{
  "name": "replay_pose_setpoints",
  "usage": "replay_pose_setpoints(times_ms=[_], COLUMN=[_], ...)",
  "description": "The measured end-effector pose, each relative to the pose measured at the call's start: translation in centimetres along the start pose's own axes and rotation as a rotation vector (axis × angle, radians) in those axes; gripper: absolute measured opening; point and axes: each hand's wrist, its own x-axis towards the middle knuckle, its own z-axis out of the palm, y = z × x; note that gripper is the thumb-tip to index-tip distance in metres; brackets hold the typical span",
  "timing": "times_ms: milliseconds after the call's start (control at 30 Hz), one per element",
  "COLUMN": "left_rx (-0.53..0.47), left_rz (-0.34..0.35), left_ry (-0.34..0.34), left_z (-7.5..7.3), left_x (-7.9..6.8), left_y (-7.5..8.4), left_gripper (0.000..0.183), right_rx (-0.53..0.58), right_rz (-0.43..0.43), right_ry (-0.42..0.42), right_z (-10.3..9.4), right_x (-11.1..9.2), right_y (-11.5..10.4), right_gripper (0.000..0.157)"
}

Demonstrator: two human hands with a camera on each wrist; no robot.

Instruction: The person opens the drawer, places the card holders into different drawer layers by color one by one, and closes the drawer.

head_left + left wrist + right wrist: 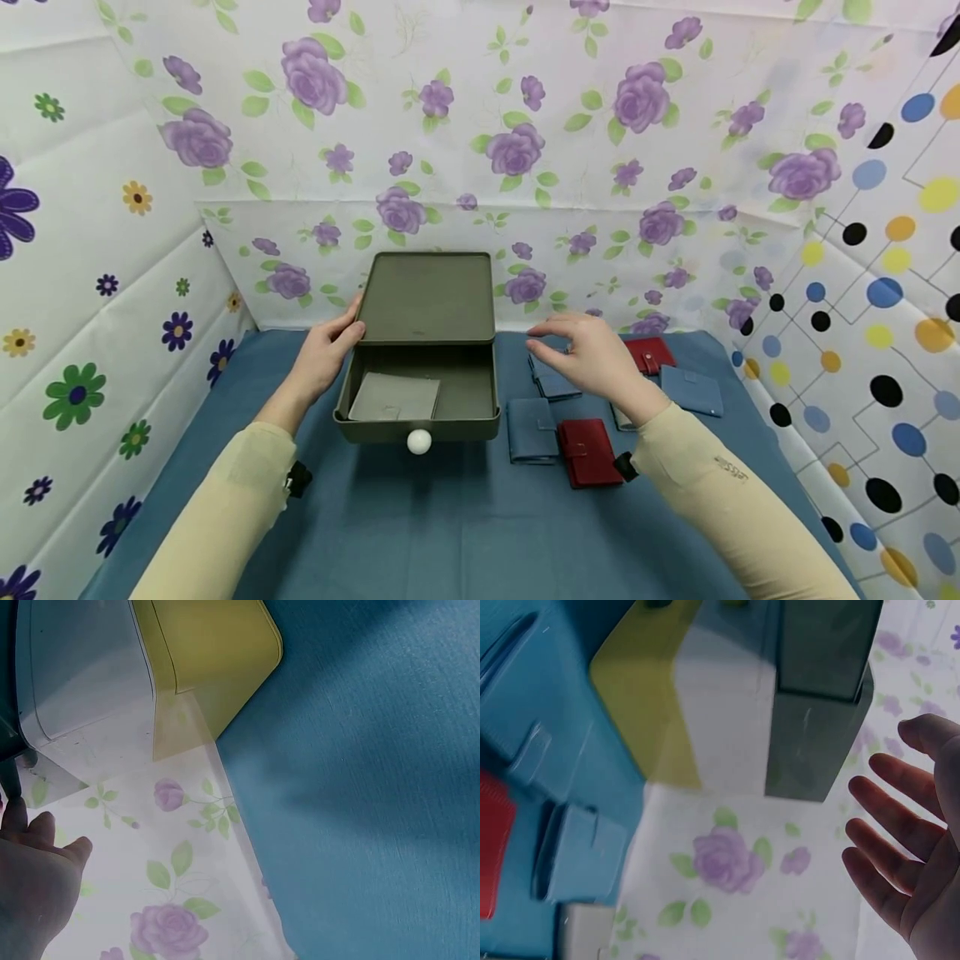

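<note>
An olive-green box (433, 296) has its lower drawer (468, 392) pulled out, a white round knob (419, 442) on the front. Inside the drawer, toward the left, lies a light grey wallet (395, 397). My left hand (321, 354) rests against the box's left side, thumb by its front corner and fingers extended. To the right of the box my right hand (588, 354) is raised above the wallets, fingers spread and holding nothing; the right wrist view shows its palm and separated fingertips (859, 784). Below it is a blue wallet (553, 381), partly hidden by the hand.
Right of the drawer lie another blue wallet (532, 429) and a red wallet (590, 452). Farther right are a second red wallet (651, 354) and a wide blue one (692, 390). A pale wallet (622, 418) is mostly hidden by the right wrist. Patterned cloth walls (465, 167) enclose the blue table (450, 533).
</note>
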Motion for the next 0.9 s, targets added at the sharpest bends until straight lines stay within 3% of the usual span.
replay_pose_setpoints(times_ms=[400, 900], left_rx=[0.004, -0.012], left_rz=[-0.001, 0.014], left_ry=[-0.001, 0.001], left_z=[0.1, 0.3], left_x=[0.0, -0.1], left_y=[0.0, -0.1], left_gripper=[0.06, 0.059], right_rx=[-0.032, -0.083], right_rz=[0.127, 0.213], right_ry=[-0.065, -0.079], right_z=[-0.7, -1.0], right_x=[-2.0, -4.0], right_y=[3.2, 6.0], right_gripper=[0.033, 0.033])
